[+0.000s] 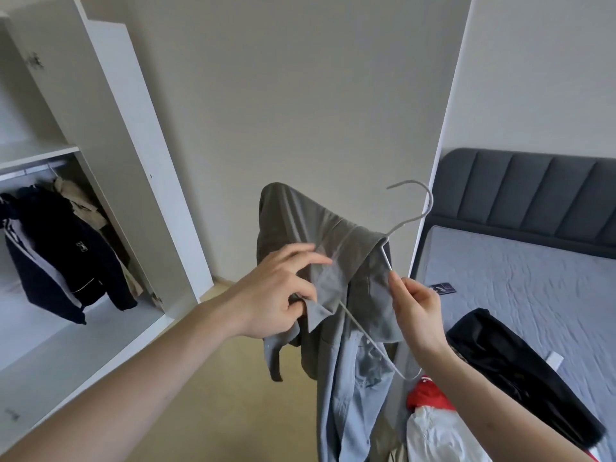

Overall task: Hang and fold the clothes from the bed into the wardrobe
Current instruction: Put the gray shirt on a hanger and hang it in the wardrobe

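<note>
Fingers (401, 290) of the right hand (416, 315) pinch the thin wire of a pale grey hanger (413, 208) just below its neck, thumb and forefinger closed on the metal, the other fingers curled loosely beneath. Its hook curves up and to the left, above both hands. A grey-green shirt (333, 255) is draped over the hanger, one shoulder already seated on the upper-left arm of the wire while the rest hangs down in folds, the inside of the cloth showing paler blue-grey lower down. At the collar the left hand (280, 295) grips the fabric: thumb and lower fingers are closed on the collar edge, and the forefinger and middle finger stretch out across the cloth. Both hands hold the garment in the air between the wardrobe (110, 181) and the bed (520, 288), in front of a plain wall. On the wardrobe's rail at the left edge of the view a dark navy jacket (63, 248) hangs beside a beige garment (80, 201), below a white shelf, with the door standing open. On the bed's grey mattress, near its front edge, lie a black garment (520, 368), a red one (425, 396) and a white one (440, 435), piled together; a small dark card-like object (441, 288) lies near the mattress's left edge. A dark padded headboard (533, 191) stands behind.
</note>
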